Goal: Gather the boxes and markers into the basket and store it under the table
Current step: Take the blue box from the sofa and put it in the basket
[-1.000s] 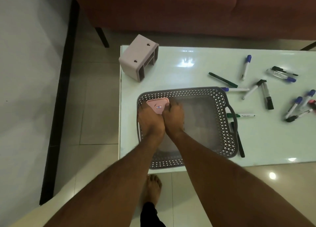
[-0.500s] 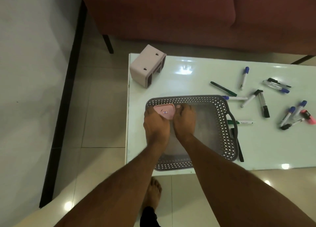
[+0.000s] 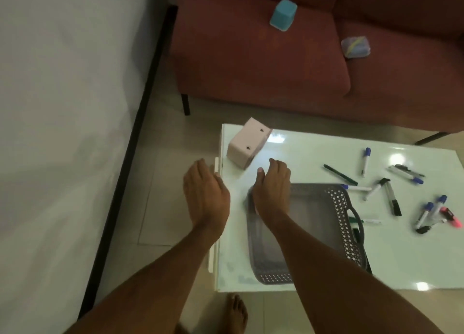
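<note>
A grey perforated basket [image 3: 336,223] sits on the white glossy table [image 3: 301,152]; my right forearm hides its left part and I cannot see the small pink box inside. A pale pink box [image 3: 247,145] with two holes stands at the table's far left corner. My left hand [image 3: 204,195] hovers over the table's left edge, fingers apart, holding nothing. My right hand [image 3: 272,188] is above the basket's far left corner, open and empty, just short of the pink box. Several markers [image 3: 391,198] lie scattered on the table to the right of the basket.
A red sofa [image 3: 276,69] stands beyond the table with a blue box [image 3: 283,14] and a purple box [image 3: 356,47] on its seat. A white wall with a black skirting lies to the left. My bare foot [image 3: 236,313] is on the tiled floor below the table edge.
Both hands let go of the small pink box in the basket and rose toward the pale pink box at the table corner. The view tilted up, showing the sofa seat.
</note>
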### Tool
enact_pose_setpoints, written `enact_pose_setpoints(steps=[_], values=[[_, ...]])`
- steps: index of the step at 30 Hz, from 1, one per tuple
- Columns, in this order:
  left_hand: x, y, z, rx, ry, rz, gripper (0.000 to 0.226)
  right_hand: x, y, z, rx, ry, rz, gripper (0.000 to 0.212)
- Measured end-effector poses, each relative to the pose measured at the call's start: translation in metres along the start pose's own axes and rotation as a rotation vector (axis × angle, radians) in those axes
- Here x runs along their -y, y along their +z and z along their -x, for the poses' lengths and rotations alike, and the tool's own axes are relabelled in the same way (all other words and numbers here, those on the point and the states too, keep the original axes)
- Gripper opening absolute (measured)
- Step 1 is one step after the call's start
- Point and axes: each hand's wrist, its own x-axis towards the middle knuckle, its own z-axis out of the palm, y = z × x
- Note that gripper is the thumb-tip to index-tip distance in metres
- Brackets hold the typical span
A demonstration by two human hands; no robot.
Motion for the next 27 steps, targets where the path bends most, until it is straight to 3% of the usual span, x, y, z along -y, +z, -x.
enact_pose_setpoints(steps=[6,13,27], values=[[0.048,-0.080,-0.079,-0.058,0.182,-0.318,0.057,0.076,0.003,-0.022,0.056,-0.121,0.126,0.055],[0.045,-0.131,-0.159,-0.005,0.301,-0.439,0.061,0.140,-0.014,-0.075,0.140,-0.217,0.235,0.063],[-0.068,-0.146,-0.362,0.117,0.333,-0.426,0.062,0.214,-0.045,-0.263,0.251,-0.134,0.279,0.065]])
